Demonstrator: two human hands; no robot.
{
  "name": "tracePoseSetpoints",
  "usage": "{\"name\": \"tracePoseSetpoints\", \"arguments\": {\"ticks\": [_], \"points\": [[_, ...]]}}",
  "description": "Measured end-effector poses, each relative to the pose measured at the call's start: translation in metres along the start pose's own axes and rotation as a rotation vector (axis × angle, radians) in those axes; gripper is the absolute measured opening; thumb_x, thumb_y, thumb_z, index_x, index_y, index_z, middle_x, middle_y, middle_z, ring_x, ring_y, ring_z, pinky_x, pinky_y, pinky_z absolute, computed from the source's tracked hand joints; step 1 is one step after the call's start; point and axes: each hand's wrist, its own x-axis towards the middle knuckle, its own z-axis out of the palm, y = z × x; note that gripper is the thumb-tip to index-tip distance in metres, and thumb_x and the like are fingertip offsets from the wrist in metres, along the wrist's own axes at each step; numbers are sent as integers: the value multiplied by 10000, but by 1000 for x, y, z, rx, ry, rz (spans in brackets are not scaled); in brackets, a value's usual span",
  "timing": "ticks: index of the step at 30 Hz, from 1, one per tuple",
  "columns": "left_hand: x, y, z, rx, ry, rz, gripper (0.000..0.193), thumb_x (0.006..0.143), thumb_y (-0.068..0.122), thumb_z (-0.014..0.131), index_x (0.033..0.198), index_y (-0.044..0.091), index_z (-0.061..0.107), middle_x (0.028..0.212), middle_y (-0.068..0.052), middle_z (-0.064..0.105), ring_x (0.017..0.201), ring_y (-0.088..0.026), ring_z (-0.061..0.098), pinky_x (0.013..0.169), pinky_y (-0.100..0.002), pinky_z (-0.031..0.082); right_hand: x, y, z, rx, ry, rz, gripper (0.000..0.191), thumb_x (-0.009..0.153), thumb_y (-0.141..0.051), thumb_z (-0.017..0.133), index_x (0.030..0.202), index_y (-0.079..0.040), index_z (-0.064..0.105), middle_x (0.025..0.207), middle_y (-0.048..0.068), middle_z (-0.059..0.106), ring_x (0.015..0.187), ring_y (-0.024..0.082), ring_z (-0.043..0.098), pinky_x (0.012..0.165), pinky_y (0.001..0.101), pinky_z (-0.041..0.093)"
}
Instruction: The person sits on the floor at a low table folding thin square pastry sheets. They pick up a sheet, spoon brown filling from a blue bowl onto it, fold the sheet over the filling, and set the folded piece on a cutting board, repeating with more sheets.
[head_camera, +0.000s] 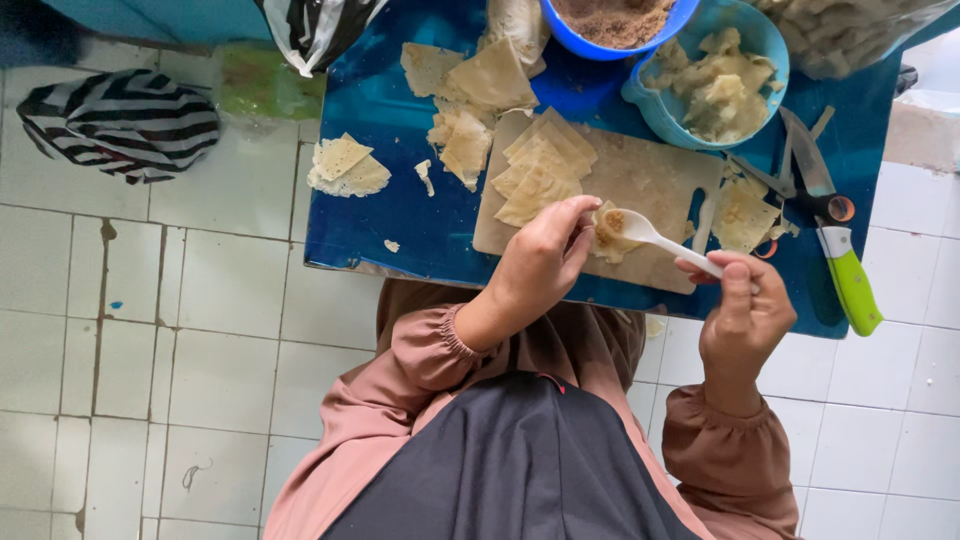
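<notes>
My left hand (543, 258) holds a thin pale dough wrapper (609, 240) over the near edge of a wooden cutting board (650, 175). My right hand (742, 308) grips the handle of a white plastic spoon (655, 236), whose bowl rests on the wrapper with a little brown filling in it. A stack of square wrappers (540, 165) lies on the board just beyond my left hand.
A blue low table (390, 200) carries the board, loose wrappers (470, 95), a blue bowl of brown filling (615, 22), a light blue bowl of folded pieces (720, 80), a green-handled knife (845, 270) and scissors (790, 190). Striped bags (120, 120) lie on the white tiled floor.
</notes>
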Motion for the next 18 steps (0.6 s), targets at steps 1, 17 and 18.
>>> {"name": "tracePoseSetpoints", "arguments": {"ticks": [1, 17, 18], "points": [[0, 0, 0, -5, 5, 12, 343, 955, -34, 663, 1281, 19, 570, 986, -152, 660, 881, -303, 693, 798, -376, 565, 6, 1, 1, 126, 19, 65, 260, 1184, -194, 521, 1171, 37, 641, 1056, 171, 735, 950, 232, 724, 925, 316, 563], [6, -3, 9, 275, -17, 27, 169, 931, 104, 686, 1092, 119, 636, 973, -100, 632, 879, -331, 662, 722, -414, 542, 235, -24, 125, -417, -35, -690, 232, 1173, -155, 508, 1154, -8, 686, 1048, 168, 696, 924, 294, 637, 822, 383, 486], [7, -3, 8, 275, -28, 34, 152, 931, 107, 684, 1074, 123, 635, 973, -98, 621, 880, -334, 659, 723, -418, 541, 232, -26, 124, -644, -9, -846, 200, 1181, -117, 526, 1156, -14, 695, 1080, 186, 687, 1001, 349, 614, 877, 417, 478]]}}
